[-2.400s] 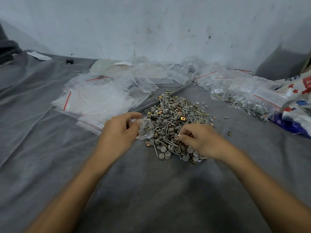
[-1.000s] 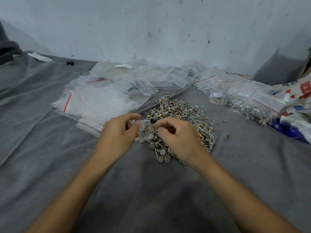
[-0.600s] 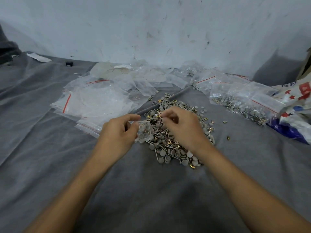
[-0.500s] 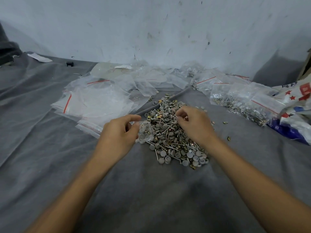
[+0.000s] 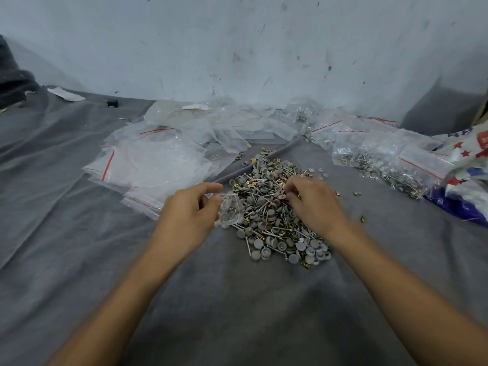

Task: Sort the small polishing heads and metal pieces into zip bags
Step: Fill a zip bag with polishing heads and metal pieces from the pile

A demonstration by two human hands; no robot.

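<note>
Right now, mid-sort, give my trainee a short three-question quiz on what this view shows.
1. True or false: the left hand holds a small clear bag with pieces already inside.
2. Where is the right hand? A) on the pile of parts B) on the filled bags at right C) off the grey cloth
3. Fill in: the flat empty bags lie to the ___ of the pile.

Key:
1. True; grey heads show through it.
2. A; its fingertips are down among the pieces.
3. Left.
</note>
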